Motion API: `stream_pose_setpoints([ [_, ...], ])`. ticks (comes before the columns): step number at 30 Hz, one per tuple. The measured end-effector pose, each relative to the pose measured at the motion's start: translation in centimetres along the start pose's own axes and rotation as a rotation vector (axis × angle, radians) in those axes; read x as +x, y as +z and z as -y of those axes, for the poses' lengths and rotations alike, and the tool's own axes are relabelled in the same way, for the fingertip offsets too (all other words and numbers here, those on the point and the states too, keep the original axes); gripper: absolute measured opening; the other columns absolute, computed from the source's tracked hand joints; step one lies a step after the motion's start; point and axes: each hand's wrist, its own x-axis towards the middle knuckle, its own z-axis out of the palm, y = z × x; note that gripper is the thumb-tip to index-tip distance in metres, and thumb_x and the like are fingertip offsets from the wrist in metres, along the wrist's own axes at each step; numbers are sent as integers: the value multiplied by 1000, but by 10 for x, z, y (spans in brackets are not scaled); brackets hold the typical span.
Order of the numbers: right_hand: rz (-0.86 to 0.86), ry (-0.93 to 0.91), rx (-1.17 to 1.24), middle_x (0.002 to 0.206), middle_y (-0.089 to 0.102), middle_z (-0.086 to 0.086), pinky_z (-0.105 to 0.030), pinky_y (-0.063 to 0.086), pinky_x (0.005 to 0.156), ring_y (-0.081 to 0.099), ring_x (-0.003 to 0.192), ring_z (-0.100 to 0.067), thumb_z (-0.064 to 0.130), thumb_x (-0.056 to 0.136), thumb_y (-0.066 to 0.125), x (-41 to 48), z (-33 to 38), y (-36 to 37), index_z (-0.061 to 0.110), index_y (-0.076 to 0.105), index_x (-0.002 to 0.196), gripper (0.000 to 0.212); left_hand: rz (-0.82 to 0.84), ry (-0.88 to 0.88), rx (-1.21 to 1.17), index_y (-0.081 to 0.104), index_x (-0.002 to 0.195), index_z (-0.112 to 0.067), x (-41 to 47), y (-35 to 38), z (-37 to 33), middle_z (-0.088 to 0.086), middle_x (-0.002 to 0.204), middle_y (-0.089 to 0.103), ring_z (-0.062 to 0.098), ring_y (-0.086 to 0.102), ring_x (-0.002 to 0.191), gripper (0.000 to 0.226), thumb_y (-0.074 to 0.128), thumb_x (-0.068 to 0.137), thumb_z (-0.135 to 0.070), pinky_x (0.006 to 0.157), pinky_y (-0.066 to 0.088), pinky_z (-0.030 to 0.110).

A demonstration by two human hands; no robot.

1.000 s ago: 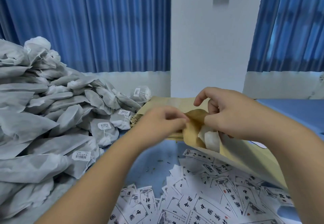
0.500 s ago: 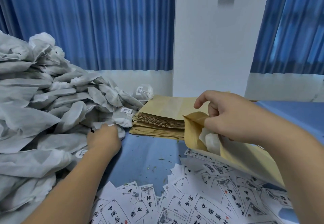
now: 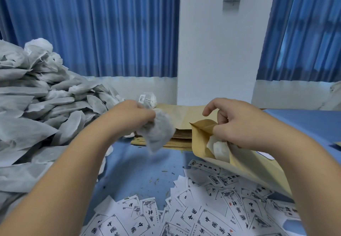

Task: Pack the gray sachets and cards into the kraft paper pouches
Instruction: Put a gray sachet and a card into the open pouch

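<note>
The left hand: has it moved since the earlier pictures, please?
Yes: the left hand moved right, from the sachet pile to the left end of the pouch stack, gripping a sachet.

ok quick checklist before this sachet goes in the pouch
1. Grip: the left hand holds the gray sachet: ok.
2. Opening: the right hand holds the kraft pouch mouth open: ok.
3. Mouth faces the sachet: ok.
4. Room inside: cannot tell; packed sachets show at the mouth.
5. Card inside the pouch: cannot tell; loose cards lie on the table.
</note>
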Motion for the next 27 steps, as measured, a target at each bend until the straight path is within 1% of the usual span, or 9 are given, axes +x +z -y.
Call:
stream_pose_setpoints([
  [2, -5, -1, 4, 57, 55, 16, -18, 36, 44, 50, 45, 2, 9, 78, 54, -1, -1, -1, 35, 55, 94, 31, 51, 50, -146, 55, 56, -23, -11, -2, -13, -2, 56, 52, 16, 47, 56, 14, 52, 60, -37, 55, 38, 25],
  [6, -7, -2, 1, 55, 55, 17, -16, 35, 42, 50, 45, 1, 9, 77, 53, -1, 0, -2, 35, 55, 94, 31, 244, 146, -356, 58, 65, -17, -27, -4, -27, 6, 59, 60, 15, 56, 50, 14, 56, 67, -31, 48, 39, 25],
  [10, -8, -1, 3, 55, 55, 16, -15, 34, 40, 50, 45, 1, 11, 76, 55, -1, 0, -1, 35, 56, 93, 29, 321, 248, -385, 58, 61, -21, -35, -5, -32, 1, 58, 58, 14, 54, 49, 13, 56, 71, -28, 42, 41, 25],
  [14, -15, -8, -14, 54, 55, 17, -13, 32, 38, 50, 44, 2, 10, 76, 56, 0, 0, -1, 34, 56, 93, 29, 351, 378, -231, 58, 74, -25, -43, 1, -38, 1, 65, 67, 20, 70, 60, 19, 52, 90, -17, 43, 46, 24],
  [17, -13, -4, -9, 55, 56, 17, -13, 32, 39, 50, 44, 2, 9, 76, 55, 0, -1, -1, 33, 55, 94, 30, 302, 483, 6, 60, 80, -32, -47, 4, -42, -5, 69, 67, 10, 69, 63, 21, 53, 83, -13, 51, 52, 24],
  [18, -11, -2, -11, 56, 57, 17, -13, 32, 39, 51, 44, 2, 9, 76, 55, 0, 0, -2, 34, 55, 94, 30, 265, 532, 111, 60, 81, -35, -48, 4, -43, -10, 69, 65, 3, 64, 61, 21, 54, 80, -15, 52, 50, 20],
  [20, -8, -5, -19, 57, 57, 18, -12, 32, 38, 51, 45, 2, 10, 76, 55, 0, 0, -2, 34, 54, 94, 30, 166, 601, 275, 60, 81, -38, -47, 3, -44, -18, 71, 62, 1, 57, 62, 18, 56, 77, -21, 52, 45, 15],
  [24, -12, -5, -25, 56, 56, 18, -12, 32, 39, 50, 46, 2, 12, 74, 58, 0, 0, -1, 35, 54, 92, 30, 147, 626, 226, 61, 82, -34, -46, 17, -46, -20, 74, 61, -1, 54, 66, 6, 64, 77, -33, 54, 40, 20],
  [27, -16, -21, -19, 54, 55, 19, -12, 33, 39, 50, 47, 3, 10, 74, 57, 1, 1, -1, 33, 55, 94, 31, 124, 684, 229, 60, 81, -31, -45, 40, -47, -13, 68, 58, 0, 52, 67, 18, 65, 76, -48, 57, 37, 22],
])
